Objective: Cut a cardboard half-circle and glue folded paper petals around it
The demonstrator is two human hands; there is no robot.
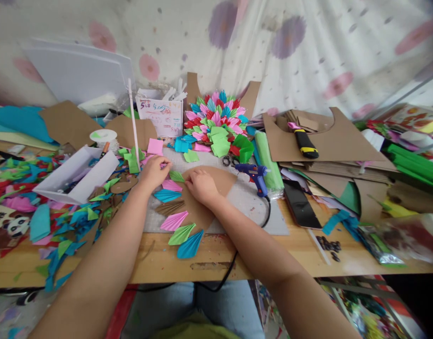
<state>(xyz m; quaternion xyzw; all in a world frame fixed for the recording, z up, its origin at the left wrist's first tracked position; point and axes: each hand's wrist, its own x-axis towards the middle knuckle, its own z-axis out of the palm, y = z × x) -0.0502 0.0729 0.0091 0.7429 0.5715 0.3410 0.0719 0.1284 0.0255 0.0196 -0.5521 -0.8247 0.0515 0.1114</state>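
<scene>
A fan-shaped piece of brown cardboard [221,178] lies on the grey mat, with pleated paper leaves along its left edge. They include a green leaf [176,176], a pink leaf [174,220], a brown leaf [170,207] and a blue leaf [190,245]. Beyond the top leaves, my left hand [154,172] is closed, its fingertips pinching a bit of pink paper [163,165]. My right hand [202,187] rests on the cardboard, fingers spread lightly near its left edge. The undersides of its fingers are hidden.
To the right lie a blue glue gun [253,173] with a black cord, a phone [301,203] and a cutter knife [306,142] on stacked cardboard. A white box [78,176] and paper scraps are on the left. A colourful paper-leaf piece [218,113] stands behind.
</scene>
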